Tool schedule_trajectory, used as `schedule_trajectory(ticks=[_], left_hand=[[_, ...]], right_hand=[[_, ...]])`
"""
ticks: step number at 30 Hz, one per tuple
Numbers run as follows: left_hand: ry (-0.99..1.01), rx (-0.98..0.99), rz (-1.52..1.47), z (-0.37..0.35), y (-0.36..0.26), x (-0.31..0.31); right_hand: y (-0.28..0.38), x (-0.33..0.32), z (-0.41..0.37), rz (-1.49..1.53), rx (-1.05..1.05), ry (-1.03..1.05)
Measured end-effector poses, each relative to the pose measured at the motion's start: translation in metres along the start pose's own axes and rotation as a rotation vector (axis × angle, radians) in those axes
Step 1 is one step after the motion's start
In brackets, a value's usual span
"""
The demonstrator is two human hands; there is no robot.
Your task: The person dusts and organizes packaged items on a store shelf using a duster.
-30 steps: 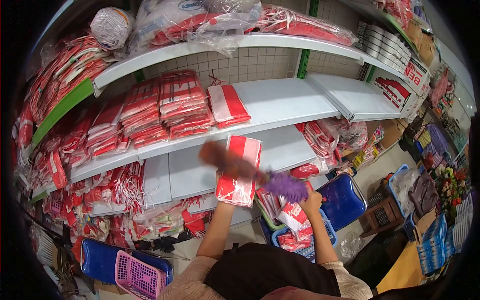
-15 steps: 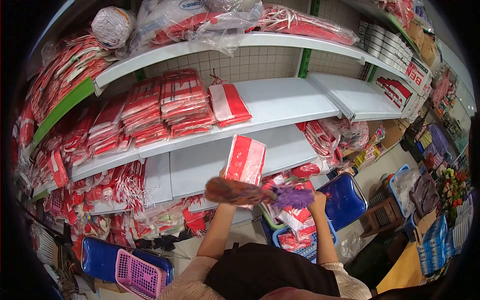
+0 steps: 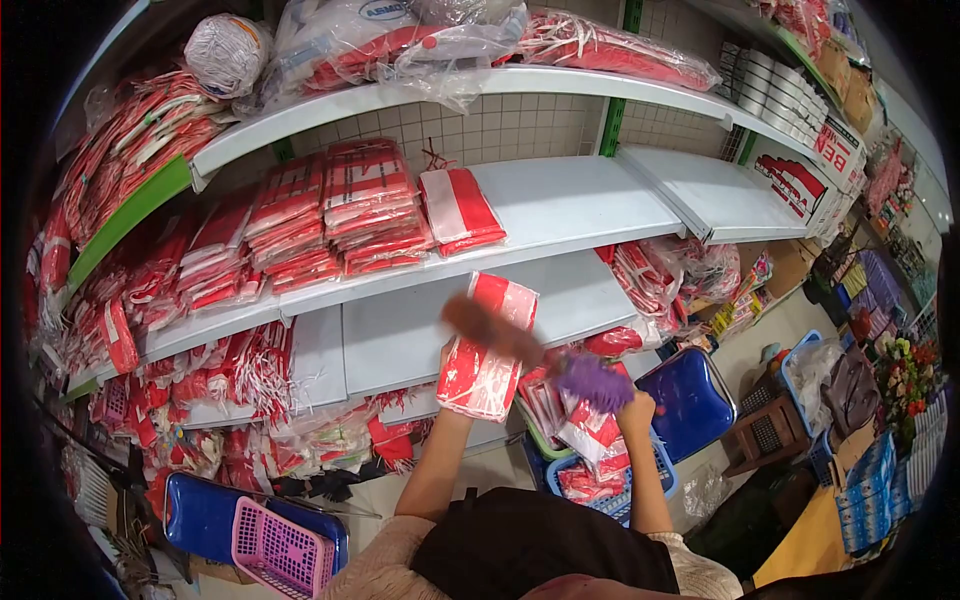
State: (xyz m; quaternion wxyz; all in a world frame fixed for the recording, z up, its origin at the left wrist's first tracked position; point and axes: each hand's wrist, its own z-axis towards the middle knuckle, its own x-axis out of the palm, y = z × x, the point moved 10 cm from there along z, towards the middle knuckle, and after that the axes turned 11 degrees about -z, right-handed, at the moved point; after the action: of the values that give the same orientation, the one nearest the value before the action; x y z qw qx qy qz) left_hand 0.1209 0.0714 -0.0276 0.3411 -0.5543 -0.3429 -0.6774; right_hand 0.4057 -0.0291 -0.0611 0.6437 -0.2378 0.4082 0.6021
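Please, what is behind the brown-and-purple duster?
Behind the duster is a red-and-white packet, visible above and below. The purple part overlaps more packets. What the duster covers cannot be seen.

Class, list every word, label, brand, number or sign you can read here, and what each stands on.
"BEN": white carton, upper right; its other print is unclear.
Blue oval lettering, clear plastic bag: too blurred.
Print on the blue packs, lower right: too small.
Held packet: nothing legible.

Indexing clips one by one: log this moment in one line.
left hand: holds red-and-white packet; right hand: grips duster, blurred, in front of packet; contact: unclear; shelf: stacked packets
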Motion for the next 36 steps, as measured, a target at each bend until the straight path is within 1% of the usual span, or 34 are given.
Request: schedule_trajectory(ticks=[3, 4, 6, 7, 9, 10, 13, 14, 16, 17, 18, 20, 21, 22, 24, 25, 26, 28, 31, 34, 36], left_hand=[[-0.075, 0.073, -0.002, -0.012, 0.015, 0.044], [-0.025, 0.034, 0.009, -0.008, 0.014, 0.040], [0.077, -0.043, 0.033, 0.003, 0.005, 0.014], [0.135, -0.065, -0.097, 0.004, 0.003, 0.012], [0.052, 0.010, -0.095, 0.006, -0.005, -0.008], [0.010, 0.047, -0.094, 0.006, -0.007, -0.013], [-0.110, 0.167, -0.088, 0.004, -0.018, -0.028], [-0.151, 0.210, -0.086, 0.002, -0.023, -0.032], [0.069, -0.001, -0.056, -0.005, -0.002, 0.009], [0.089, -0.010, -0.063, -0.007, -0.003, 0.009], [-0.011, 0.104, 0.038, -0.011, -0.007, 0.016], [0.034, 0.073, -0.013, -0.013, -0.009, 0.020], [0.056, 0.057, -0.038, -0.014, -0.011, 0.020], [0.095, 0.016, -0.126, -0.012, -0.014, 0.014], [0.119, 0.019, -0.117, -0.012, -0.017, 0.014], [0.122, 0.030, -0.085, -0.014, -0.017, 0.021], [0.125, 0.040, -0.054, -0.016, -0.015, 0.030], [0.138, 0.051, 0.002, -0.020, -0.008, 0.051], [0.163, 0.056, 0.068, -0.026, 0.004, 0.080], [0.105, 0.125, 0.047, -0.022, 0.000, 0.081], [0.096, 0.152, 0.067, -0.019, -0.007, 0.075]], right_hand=[[-0.023, 0.014, -0.007, -0.065, 0.189, -0.023], [-0.022, 0.018, -0.010, -0.036, 0.151, -0.008], [-0.019, 0.024, -0.014, 0.022, 0.073, 0.019], [-0.004, 0.016, -0.010, 0.049, -0.024, 0.015], [0.026, -0.001, -0.010, 0.100, -0.213, 0.012], [0.034, -0.003, -0.010, 0.074, -0.266, 0.002], [0.018, 0.027, -0.015, 0.110, -0.114, 0.044], [0.014, 0.026, -0.015, 0.151, -0.046, 0.006], [0.022, 0.011, -0.006, 0.234, 0.086, -0.070], [0.019, 0.019, 0.000, 0.195, 0.137, -0.013], [0.014, 0.028, 0.004, 0.154, 0.189, 0.045], [-0.004, 0.061, 0.015, 0.093, 0.264, 0.124], [0.009, 0.036, 0.031, 0.169, 0.319, 0.022], [0.030, 0.000, 0.054, 0.245, 0.374, -0.078], [0.059, -0.022, 0.095, 0.331, 0.336, -0.034], [0.078, -0.044, 0.113, 0.281, 0.211, -0.200], [0.093, -0.052, 0.132, 0.212, 0.101, -0.279], [0.118, -0.057, 0.170, -0.020, 0.030, -0.218], [0.134, -0.041, 0.220, -0.113, 0.009, 0.019], [0.147, -0.012, 0.251, -0.091, -0.099, 0.034], [0.147, -0.011, 0.251, -0.115, -0.078, 0.041]])
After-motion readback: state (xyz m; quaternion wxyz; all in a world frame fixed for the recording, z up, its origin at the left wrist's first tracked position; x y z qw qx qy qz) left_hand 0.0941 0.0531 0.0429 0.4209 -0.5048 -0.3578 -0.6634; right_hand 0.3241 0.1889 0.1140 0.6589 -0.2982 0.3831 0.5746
